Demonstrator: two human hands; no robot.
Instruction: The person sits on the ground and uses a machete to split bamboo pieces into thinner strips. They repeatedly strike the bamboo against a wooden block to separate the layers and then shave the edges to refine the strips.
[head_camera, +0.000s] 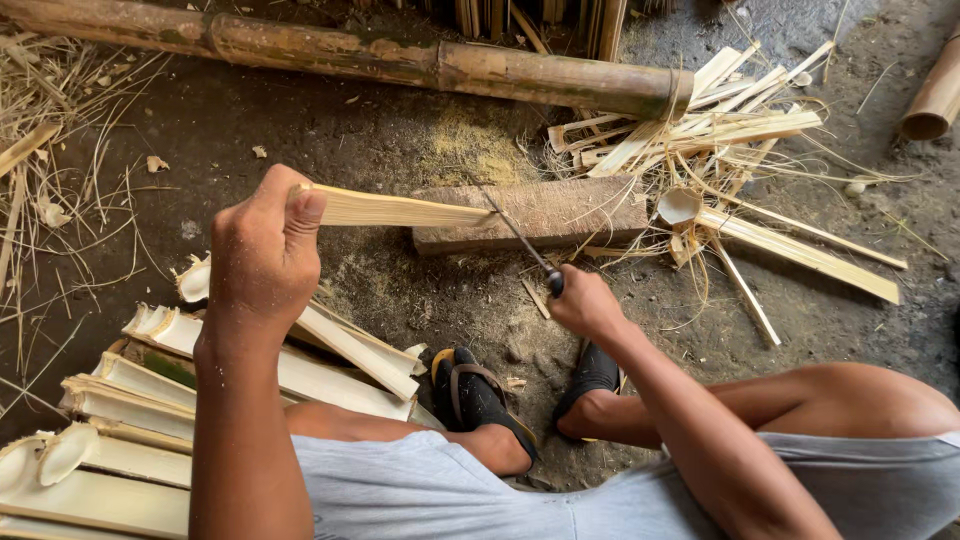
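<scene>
Bamboo strip (400, 210) lying left-right, left hand (265, 250) gripping, knife (520, 240) splitting

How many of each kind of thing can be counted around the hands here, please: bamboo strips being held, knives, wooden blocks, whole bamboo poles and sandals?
Bamboo strip held in the left hand: 1
Knife in the right hand: 1
Wooden block: 1
Whole bamboo poles: 2
Black sandals: 2
Total: 7
</scene>
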